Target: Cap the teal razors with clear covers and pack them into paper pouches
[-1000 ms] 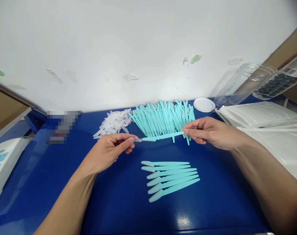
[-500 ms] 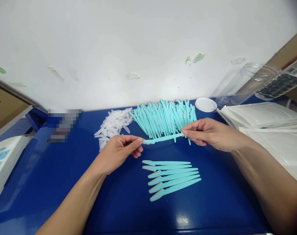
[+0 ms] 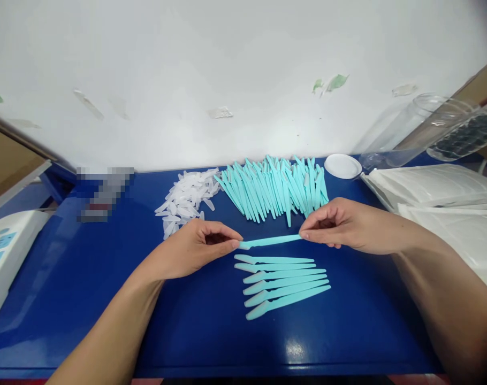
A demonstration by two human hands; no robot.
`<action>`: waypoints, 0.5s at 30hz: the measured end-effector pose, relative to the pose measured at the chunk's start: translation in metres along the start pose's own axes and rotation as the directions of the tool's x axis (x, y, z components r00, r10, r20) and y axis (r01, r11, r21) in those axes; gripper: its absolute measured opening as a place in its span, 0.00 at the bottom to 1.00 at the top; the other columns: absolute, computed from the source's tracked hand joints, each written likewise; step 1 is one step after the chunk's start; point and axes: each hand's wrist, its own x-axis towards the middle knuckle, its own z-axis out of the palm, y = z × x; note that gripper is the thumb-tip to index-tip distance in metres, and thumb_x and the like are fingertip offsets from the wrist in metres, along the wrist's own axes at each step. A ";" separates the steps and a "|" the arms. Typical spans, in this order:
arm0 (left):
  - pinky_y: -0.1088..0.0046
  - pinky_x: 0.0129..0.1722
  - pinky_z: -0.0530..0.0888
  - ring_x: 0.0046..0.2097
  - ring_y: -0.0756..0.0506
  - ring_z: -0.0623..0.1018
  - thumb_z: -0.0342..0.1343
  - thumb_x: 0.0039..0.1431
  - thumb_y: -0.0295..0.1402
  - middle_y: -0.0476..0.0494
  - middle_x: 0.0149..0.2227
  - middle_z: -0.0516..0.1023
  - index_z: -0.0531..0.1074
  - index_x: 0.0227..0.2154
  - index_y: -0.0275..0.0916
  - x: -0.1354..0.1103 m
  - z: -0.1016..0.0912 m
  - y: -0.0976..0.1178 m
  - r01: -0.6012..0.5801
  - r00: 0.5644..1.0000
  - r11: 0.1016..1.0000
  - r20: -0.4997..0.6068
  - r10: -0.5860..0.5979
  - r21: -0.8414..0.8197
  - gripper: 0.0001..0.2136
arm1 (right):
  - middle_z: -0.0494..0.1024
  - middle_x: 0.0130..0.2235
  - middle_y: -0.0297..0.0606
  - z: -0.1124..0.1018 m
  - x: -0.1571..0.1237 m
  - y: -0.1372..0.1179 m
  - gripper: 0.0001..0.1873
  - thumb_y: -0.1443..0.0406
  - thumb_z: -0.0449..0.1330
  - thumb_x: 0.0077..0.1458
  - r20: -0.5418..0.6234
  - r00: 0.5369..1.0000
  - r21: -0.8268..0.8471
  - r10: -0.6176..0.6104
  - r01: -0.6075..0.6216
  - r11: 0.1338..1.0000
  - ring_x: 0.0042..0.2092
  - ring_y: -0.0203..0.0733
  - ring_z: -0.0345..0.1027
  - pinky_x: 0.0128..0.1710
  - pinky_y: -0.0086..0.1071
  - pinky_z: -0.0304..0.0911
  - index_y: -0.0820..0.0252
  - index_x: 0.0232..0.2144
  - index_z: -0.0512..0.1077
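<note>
A turquoise eyebrow razor [image 3: 273,241] is stretched level between my two hands. My left hand [image 3: 199,246] pinches its blade end between thumb and fingers. At the other side, my right hand [image 3: 343,224] pinches the tip of its handle. Just below it, several eyebrow razors [image 3: 286,283] lie in a row on the blue table, blade ends to the left. Behind my hands is a large pile of the same turquoise razors [image 3: 267,187]. To the left of that pile is a heap of translucent white blade caps [image 3: 191,192], partly hidden by my left hand.
A round white lid [image 3: 343,166] lies near the wall, beside a clear plastic jar [image 3: 412,128]. White padded packets [image 3: 440,187] are stacked at right. A white device with blue keys [image 3: 10,251] stands at the left on the blue table [image 3: 86,294]; a blurred-out item lies behind it.
Both hands have brought the razor down and nearer to the row on the table. The view has shifted slightly. Both pinches hold.
</note>
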 end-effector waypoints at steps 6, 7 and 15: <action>0.73 0.31 0.68 0.34 0.49 0.75 0.57 0.66 0.45 0.50 0.38 0.79 0.81 0.39 0.48 0.002 0.010 -0.002 -0.136 0.991 0.977 0.013 0.135 0.164 0.11 | 0.65 0.24 0.29 0.005 -0.004 -0.004 0.12 0.56 0.62 0.56 0.086 0.995 -0.230 0.046 -0.025 0.973 0.26 0.33 0.50 0.25 0.30 0.48 0.57 0.29 0.80; 0.73 0.30 0.68 0.34 0.49 0.75 0.57 0.67 0.44 0.50 0.39 0.79 0.81 0.40 0.48 0.004 0.012 -0.004 -0.151 0.988 0.971 0.008 0.152 0.184 0.11 | 0.66 0.24 0.29 0.006 -0.003 -0.005 0.12 0.56 0.62 0.56 0.087 0.995 -0.258 0.056 -0.032 0.966 0.26 0.33 0.51 0.25 0.30 0.49 0.57 0.30 0.80; 0.72 0.26 0.66 0.30 0.51 0.72 0.53 0.70 0.44 0.48 0.43 0.77 0.80 0.44 0.49 0.008 0.017 -0.009 -0.167 0.984 0.932 -0.005 0.179 0.322 0.12 | 0.66 0.20 0.27 0.015 -0.003 -0.014 0.13 0.56 0.61 0.55 -0.049 0.997 -0.468 0.067 -0.082 0.880 0.23 0.32 0.54 0.24 0.30 0.49 0.56 0.23 0.76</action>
